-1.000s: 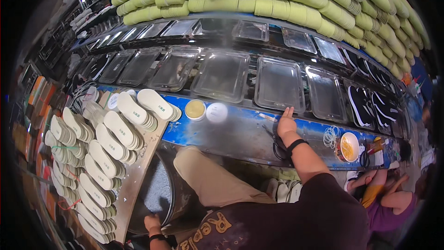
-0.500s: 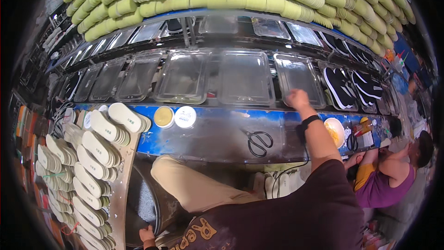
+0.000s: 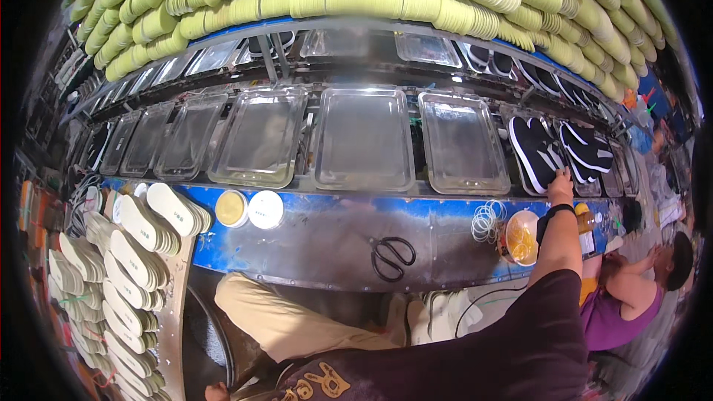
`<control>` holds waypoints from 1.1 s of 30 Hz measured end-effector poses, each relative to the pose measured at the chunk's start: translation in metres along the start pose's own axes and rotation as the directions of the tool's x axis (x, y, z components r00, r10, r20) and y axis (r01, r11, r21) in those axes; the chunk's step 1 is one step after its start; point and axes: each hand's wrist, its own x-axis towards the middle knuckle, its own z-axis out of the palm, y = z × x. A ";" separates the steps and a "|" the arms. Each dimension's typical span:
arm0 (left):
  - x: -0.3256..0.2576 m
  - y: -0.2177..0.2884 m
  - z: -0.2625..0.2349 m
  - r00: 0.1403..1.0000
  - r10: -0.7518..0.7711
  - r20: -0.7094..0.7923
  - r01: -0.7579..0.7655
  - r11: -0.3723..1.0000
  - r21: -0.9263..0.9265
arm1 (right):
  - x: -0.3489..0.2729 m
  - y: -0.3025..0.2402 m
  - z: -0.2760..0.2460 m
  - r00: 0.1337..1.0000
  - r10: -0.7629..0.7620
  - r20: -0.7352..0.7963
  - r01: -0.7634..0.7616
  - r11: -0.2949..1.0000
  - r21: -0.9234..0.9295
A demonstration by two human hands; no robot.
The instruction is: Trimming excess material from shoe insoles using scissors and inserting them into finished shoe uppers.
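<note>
My right hand (image 3: 561, 187) reaches out across the bench to the right. Its fingers are closed at the near end of a black shoe (image 3: 529, 145) with a white sole. Close by on its right lies another pair of black shoes (image 3: 584, 147), in the row of clear plastic trays (image 3: 465, 186). Only a small part of my left hand (image 3: 217, 392) shows at the lower edge, beside a dark round tub (image 3: 200, 327); its fingers are not clear.
On the bench are black-handled scissors (image 3: 392, 258), a tub of yellowish paste (image 3: 231, 209), a white lid (image 3: 266, 209), white rings (image 3: 486, 223) and a bowl of yellow bands (image 3: 522, 238). Stacked insoles (image 3: 134, 260) stand left. A co-worker (image 3: 624, 297) sits right.
My right hand has moved right, from over a clear tray to the black shoe. The view has shifted, so the bench and trays appear farther left and lower. My left hand shows less.
</note>
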 end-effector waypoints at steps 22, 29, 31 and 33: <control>-0.019 0.010 -0.004 0.988 -0.142 0.061 0.139 0.989 0.050 | 0.014 -0.030 -0.006 0.970 -0.199 0.138 0.207 0.977 -0.043; -0.013 0.055 -0.052 0.927 -0.309 0.214 0.349 0.919 -0.184 | 0.050 -0.054 0.007 0.886 -0.423 -0.191 0.464 0.802 0.376; -0.019 0.060 -0.056 0.914 -0.353 0.200 0.388 0.905 -0.177 | 0.017 -0.114 -0.013 0.847 -0.444 -0.293 0.530 0.755 0.388; -0.022 0.068 -0.058 0.912 -0.374 0.171 0.403 0.894 -0.196 | -0.021 -0.165 -0.033 0.757 -0.561 -0.336 0.653 0.620 0.436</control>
